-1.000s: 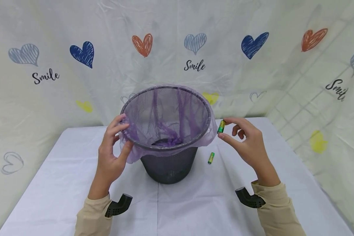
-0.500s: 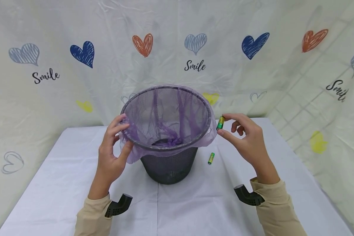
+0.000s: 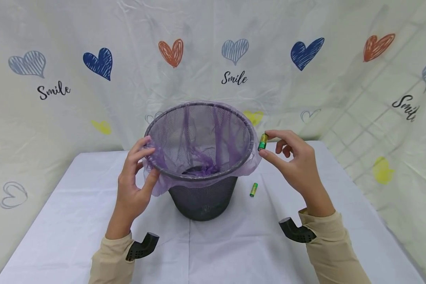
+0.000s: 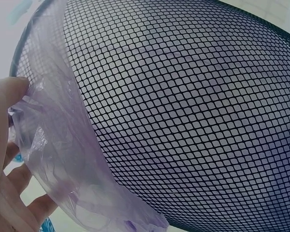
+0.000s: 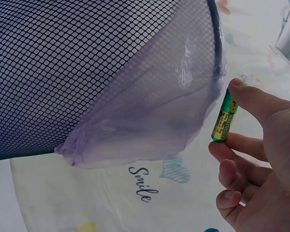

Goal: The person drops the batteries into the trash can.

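Observation:
A black mesh wastebasket [image 3: 203,203] stands tilted towards me, lined with a thin purple bin liner [image 3: 246,166] folded over its rim. My left hand [image 3: 133,187] grips the left side of the rim over the liner, fingertips on top and thumb in front. In the left wrist view its thumb presses the purple film [image 4: 63,145] at the edge. Close beside the right rim, my right hand [image 3: 295,163] pinches a small green and yellow battery [image 3: 263,142] by its ends between thumb and index finger. The right wrist view shows this battery [image 5: 224,117] outside the liner.
Another green and yellow battery [image 3: 253,189] lies on the white-covered table [image 3: 227,256], right of the wastebasket. Behind stands a pale curtain [image 3: 202,23] printed with hearts and "Smile". A black curved device [image 3: 143,246] sits at each sleeve cuff.
My right hand has risen and moved slightly left with the pinched battery, up towards the wastebasket's rim. The left hand, wastebasket and loose battery stay put.

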Available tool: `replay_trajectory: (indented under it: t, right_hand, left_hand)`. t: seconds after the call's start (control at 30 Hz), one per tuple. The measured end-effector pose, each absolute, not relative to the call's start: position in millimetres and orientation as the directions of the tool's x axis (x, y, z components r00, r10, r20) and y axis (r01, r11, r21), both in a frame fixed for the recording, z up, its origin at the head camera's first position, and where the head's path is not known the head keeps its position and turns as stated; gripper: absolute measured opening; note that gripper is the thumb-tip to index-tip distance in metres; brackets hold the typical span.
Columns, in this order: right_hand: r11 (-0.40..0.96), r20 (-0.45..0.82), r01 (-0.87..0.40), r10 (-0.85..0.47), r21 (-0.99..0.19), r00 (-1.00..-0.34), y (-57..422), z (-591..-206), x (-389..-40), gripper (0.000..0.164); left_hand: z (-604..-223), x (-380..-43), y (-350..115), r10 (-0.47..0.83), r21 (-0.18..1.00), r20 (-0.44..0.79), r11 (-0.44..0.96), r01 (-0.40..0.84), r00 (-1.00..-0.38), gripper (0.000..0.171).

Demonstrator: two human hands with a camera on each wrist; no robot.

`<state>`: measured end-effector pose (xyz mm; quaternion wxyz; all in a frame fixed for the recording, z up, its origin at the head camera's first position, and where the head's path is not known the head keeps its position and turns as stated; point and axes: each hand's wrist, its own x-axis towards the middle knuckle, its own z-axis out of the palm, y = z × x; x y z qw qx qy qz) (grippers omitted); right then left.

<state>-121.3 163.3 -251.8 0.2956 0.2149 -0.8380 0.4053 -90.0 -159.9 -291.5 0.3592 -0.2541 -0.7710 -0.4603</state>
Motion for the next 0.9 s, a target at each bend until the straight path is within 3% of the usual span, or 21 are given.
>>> replay_trajectory:
  t: [0.9]
  right_hand:
    - [0.46, 0.7, -0.685, -0.172, -0.565, -0.693, 140.0, -243.3, -127.9, 0.038]
  left_hand:
    - [-293.4, -90.8, -159.6, 0.059, 0.523, 0.792, 0.448, 0.725, -0.608, 0.037]
